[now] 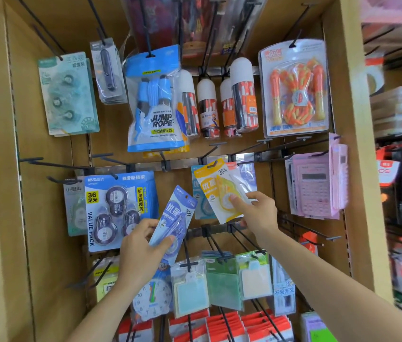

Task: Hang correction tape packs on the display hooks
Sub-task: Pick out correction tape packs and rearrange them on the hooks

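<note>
Head view: a brown display bay (52,193) is fitted with black wire hooks. The fixed mark is the blue value pack (121,208), a card of three correction tapes hanging at the left of the middle row.

Just right of the value pack, overlapping its lower right corner, the left hand (143,250) grips a blue correction tape pack (174,218). The thumb lies across the front near the bottom and the other fingers are curled round the left edge. The pack leans with its top to the right and touches no hook.

Farther right of the value pack, at about its height, the right hand (256,213) pinches a yellow correction tape pack (217,191) — thumb on the front of the blister, fingers behind the right edge. This pack is tilted too, with its hang slot up at a black hook (213,148) on the rail. Whether the hook passes through the slot cannot be told. A teal pack (198,193) and a pale purple pack (247,174) hang directly behind it.

Above the value pack, a little to the right, hangs a blue jump rope bag (155,107). Well to its right, beyond the yellow pack, are pink calculators (316,188). Below and right of the value pack are a toy clock face (152,299) and sticky note packs (190,292).
</note>
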